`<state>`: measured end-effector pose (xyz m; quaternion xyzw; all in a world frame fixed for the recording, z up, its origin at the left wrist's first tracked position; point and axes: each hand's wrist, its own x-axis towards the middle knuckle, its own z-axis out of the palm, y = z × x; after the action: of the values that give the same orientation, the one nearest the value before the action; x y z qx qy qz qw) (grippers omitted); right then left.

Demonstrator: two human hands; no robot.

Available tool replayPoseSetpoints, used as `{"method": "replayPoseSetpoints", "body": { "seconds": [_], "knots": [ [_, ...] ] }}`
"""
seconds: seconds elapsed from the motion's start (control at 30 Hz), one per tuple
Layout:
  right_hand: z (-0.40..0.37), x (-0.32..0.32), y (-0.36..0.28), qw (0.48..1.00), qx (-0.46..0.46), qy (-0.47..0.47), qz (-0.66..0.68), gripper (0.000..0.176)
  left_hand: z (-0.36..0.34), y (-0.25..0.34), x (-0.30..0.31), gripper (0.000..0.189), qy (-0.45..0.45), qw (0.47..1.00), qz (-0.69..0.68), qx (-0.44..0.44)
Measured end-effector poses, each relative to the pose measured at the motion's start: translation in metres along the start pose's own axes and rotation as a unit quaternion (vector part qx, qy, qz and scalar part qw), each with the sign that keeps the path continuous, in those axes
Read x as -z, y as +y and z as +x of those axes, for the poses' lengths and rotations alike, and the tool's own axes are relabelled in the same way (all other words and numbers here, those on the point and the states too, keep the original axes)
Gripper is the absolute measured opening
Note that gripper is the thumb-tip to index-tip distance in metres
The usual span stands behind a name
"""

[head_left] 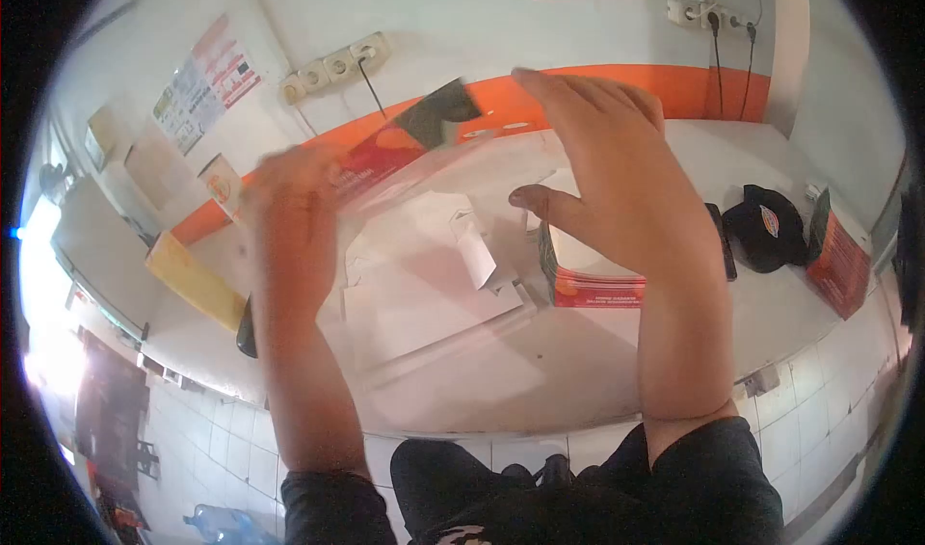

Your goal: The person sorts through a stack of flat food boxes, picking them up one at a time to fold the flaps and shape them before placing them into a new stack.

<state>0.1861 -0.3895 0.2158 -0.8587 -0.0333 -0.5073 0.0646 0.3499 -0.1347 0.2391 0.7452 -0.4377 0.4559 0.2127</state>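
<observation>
The person is holding a printed card up off the counter, above and to the left of the stack of flat cartons. This red and dark sheet is tilting, with its dark corner highest. It is probably being kept in the air so that both of its ends can be reached at once.

The left hand is at the card's lower end, well to the left of the stack. It is smeared by motion, so I cannot tell whether its fingers are closing on the card or only lying against it.

The right hand is hovering directly above the stack with its fingers stretched out side by side and the thumb held apart beneath them. It is a spread, flat hand, not a pinch. Its palm is facing the card's upper end, likely to steady or press that edge, though the blur hides whether they are touching.

White sheets are lying unfolded on the counter just left of the stack, under the raised card. They are close enough to be taken without a reach.

A dark flat device is lying just right of the stack, and a black cap is sitting farther right of it — both apparently put aside, away from the hands. A yellow packet is resting far to the left of the stack, at the counter's edge. Wall sockets are mounted up and to the left of it.
</observation>
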Motion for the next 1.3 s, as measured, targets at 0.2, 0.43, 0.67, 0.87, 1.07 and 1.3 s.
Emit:
{"method": "replayPoseSetpoints", "body": {
  "seconds": [0.2, 0.43, 0.67, 0.87, 1.07, 1.3],
  "knots": [
    [0.008, 0.001, -0.008, 0.997, 0.037, 0.003, -0.060, 0.030, 0.031, 0.050, -0.010, 0.032, 0.229, 0.961, -0.141, -0.057],
    [0.000, 0.029, 0.020, 0.984, -0.007, -0.026, 0.174, 0.037, 0.020, 0.025, -0.043, 0.083, 0.078, 0.935, -0.327, 0.109],
    [0.002, 0.026, 0.027, 0.999, -0.012, -0.027, 0.044, 0.047, -0.003, 0.018, -0.031, 0.052, -0.165, 0.896, -0.388, 0.137],
    [0.016, 0.024, -0.001, 0.978, 0.113, 0.166, -0.065, 0.058, 0.001, 0.046, -0.051, 0.039, -0.129, 0.971, -0.197, 0.034],
    [0.013, 0.005, -0.014, 0.983, 0.166, 0.078, -0.017, 0.051, 0.004, 0.071, -0.046, 0.040, -0.184, 0.949, -0.243, 0.083],
    [0.013, 0.001, 0.001, 0.974, 0.137, 0.152, 0.092, 0.037, 0.013, 0.037, -0.054, 0.022, -0.151, 0.780, -0.578, 0.187]
  ]
}}
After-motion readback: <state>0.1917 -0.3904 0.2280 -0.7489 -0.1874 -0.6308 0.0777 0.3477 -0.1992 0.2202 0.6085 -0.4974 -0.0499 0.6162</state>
